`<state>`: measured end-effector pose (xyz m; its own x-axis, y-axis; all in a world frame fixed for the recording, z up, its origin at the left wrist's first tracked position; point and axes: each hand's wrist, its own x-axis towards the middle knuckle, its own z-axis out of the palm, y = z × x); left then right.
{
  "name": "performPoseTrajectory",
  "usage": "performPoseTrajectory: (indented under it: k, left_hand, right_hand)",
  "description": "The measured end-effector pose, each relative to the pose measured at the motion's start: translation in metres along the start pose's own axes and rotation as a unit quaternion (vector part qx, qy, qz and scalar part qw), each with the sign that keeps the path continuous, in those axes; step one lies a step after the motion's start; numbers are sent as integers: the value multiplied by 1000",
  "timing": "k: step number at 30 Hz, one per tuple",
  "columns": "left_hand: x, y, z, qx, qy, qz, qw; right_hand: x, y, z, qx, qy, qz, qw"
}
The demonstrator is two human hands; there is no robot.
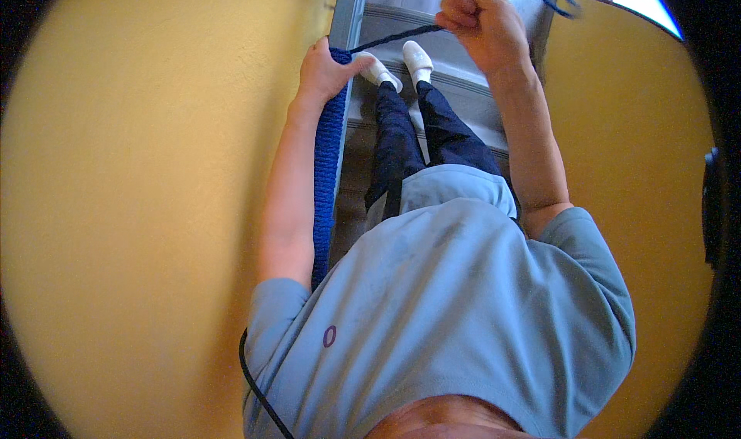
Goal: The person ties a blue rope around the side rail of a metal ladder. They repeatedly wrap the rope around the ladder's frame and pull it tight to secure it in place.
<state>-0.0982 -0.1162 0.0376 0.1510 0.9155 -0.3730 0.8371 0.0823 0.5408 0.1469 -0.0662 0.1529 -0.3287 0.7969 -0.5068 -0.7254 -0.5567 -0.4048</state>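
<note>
Head view, looking straight down the body: person stands on grey steps (455, 76), white shoes (401, 64) visible, yellow walls (139, 207) either side. Left hand (326, 72) is closed around the top end of a blue knitted strip (328, 169) that hangs down along the left forearm to about the shoulder. Right hand (478, 22) is raised and fisted, gripping dark blue yarn (394, 39); one strand runs taut from that fist across to the left hand, loose loops trail off past the right hand toward the top edge. Step in hand looks like pulling a length of yarn off or through the strip's upper end, possibly unravelling; can't tell which. Next move likely needs the left hand clamped on the strip end while the right draws yarn evenly, no snagging. A thin black cord (258, 385) hangs by the left shoulder.
</note>
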Motion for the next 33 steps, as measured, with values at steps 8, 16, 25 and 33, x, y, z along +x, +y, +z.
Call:
performPoseTrajectory:
  k: [8, 16, 25, 33]
  left_hand:
    - [21, 48, 1, 72, -78, -74, 992]
    - [14, 53, 27, 104, -57, -97, 988]
    - [26, -14, 41, -139, -10, -237, 961]
    - [14, -68, 36, -674, -211, -324, 630]
  right_hand:
    - [-2, 7, 82, -173, -68, -9, 983]
    - [87, 32, 100, -452, -10, -232, 861]
    - [84, 93, -37, -687, 82, -179, 700]
    - [149, 183, -95, 40, 177, 296, 938]
